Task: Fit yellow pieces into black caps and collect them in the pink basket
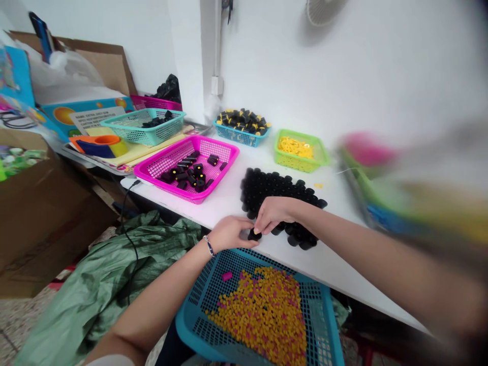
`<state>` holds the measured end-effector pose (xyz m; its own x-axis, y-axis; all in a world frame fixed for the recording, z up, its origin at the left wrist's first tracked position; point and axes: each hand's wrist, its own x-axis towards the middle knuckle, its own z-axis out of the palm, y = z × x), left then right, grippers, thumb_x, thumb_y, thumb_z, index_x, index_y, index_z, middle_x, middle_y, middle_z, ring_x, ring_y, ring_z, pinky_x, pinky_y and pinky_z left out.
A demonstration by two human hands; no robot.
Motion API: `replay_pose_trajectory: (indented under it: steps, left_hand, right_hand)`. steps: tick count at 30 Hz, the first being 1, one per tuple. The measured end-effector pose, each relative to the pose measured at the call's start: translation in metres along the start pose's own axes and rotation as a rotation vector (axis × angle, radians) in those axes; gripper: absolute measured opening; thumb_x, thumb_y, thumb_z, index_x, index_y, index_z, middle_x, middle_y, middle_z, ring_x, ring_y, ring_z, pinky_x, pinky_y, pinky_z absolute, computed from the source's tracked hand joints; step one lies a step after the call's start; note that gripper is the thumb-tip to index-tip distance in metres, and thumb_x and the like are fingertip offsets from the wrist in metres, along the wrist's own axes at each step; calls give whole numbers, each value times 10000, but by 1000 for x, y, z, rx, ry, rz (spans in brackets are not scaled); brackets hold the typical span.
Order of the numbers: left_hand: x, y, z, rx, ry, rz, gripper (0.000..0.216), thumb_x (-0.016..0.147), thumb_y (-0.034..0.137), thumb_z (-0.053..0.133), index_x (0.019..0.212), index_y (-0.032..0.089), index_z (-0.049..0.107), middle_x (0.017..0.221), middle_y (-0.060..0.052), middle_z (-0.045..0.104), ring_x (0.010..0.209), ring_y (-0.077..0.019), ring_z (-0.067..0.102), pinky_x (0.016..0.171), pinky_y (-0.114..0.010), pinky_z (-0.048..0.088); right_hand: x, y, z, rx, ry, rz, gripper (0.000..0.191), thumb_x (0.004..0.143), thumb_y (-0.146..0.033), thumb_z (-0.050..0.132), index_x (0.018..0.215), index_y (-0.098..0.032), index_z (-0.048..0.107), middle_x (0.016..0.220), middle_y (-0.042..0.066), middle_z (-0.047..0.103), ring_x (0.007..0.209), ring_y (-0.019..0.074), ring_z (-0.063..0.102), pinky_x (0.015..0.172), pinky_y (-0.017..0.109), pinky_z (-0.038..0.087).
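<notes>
My left hand [230, 234], with a bracelet on its wrist, grips a short black cylindrical piece [253, 236] between thumb and fingers at the table's front edge. Over that piece, my right hand [276, 211] pinches a tiny yellow piece [256, 232] against its top. Just behind and beside my right hand, many similar black pieces [274, 182] stand packed together on the white table [224, 208]. Below both hands, a large blue basket [182, 325] holds small yellow and pink pieces [267, 310], with one larger pink cylinder [227, 276] among them.
A pink basket [232, 151] at left holds loose black pieces with yellow dots. Behind stand a blue basket [236, 134] of black-and-yellow pieces and a green basket [285, 161] of yellow parts. Teal basket [141, 134] and cartons [46, 218] are farther left. Blurred containers [381, 188] stand at right.
</notes>
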<state>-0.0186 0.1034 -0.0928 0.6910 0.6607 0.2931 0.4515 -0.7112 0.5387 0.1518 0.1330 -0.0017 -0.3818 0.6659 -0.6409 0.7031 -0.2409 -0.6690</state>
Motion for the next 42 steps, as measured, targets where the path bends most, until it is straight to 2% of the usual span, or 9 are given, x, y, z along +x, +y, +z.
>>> replay_pose_trajectory:
  steps: [7,12,15,19,23,25,28,34,42]
  left_hand:
    - [0,0,6,62,43,-24,358,746,483,593,980,218,642,905,-26,678,854,-204,629,789,-297,463]
    - [-10,19,-4,60,113,-62,354,777,435,593,1065,230,603,909,-25,664,815,-179,616,754,-287,475]
    - [-22,28,-34,75,263,-157,392,819,427,558,1179,274,531,957,-13,654,806,-161,599,770,-296,476]
    - [-30,10,-92,278,579,-315,418,814,461,548,1168,237,532,1062,-53,629,904,-212,577,827,-355,452]
    - [-25,-13,-118,469,731,-401,556,757,454,619,1228,201,467,1180,-100,569,1080,-297,505,953,-472,350]
    - [-19,-11,-107,483,717,-327,495,771,420,616,1199,211,482,1217,-96,538,1149,-297,454,1003,-485,293]
    - [-6,4,-68,317,493,-145,311,845,343,527,1136,234,510,1176,-61,541,1153,-235,447,1015,-415,317]
    - [26,5,5,79,327,-185,597,685,383,686,1214,236,451,1133,-86,410,1073,-246,443,967,-426,374]
    - [39,-14,12,112,384,-279,421,631,345,698,989,205,528,1020,-58,309,1068,-261,357,949,-435,368]
  right_hand:
    - [-11,-8,10,-328,170,-116,123,551,-220,713,629,-124,704,491,-18,633,543,157,642,575,277,522]
    - [-46,2,25,-356,521,-396,254,698,-334,647,893,-187,716,768,25,707,702,171,645,668,282,498]
    - [-77,25,55,-329,355,-426,290,826,-384,490,945,-222,700,794,11,703,700,145,625,638,245,464]
    - [-89,79,99,-519,52,-270,346,757,-462,567,1008,-256,687,860,29,708,756,194,639,649,265,455]
    - [-71,137,138,-594,58,-17,342,661,-339,658,986,-235,682,940,75,699,875,284,643,699,327,472]
    - [-62,155,154,-534,108,34,343,638,-228,638,979,-227,672,995,78,686,921,272,636,744,315,470]
    - [-56,167,170,-481,171,49,415,600,-101,571,994,-208,648,1057,87,659,970,248,621,789,286,456]
    - [-55,172,178,-470,208,57,402,609,-103,532,990,-194,625,1055,108,649,964,267,623,799,313,460]
    - [-57,172,178,-450,216,65,388,623,-144,526,996,-189,624,1070,115,631,965,267,617,802,320,458]
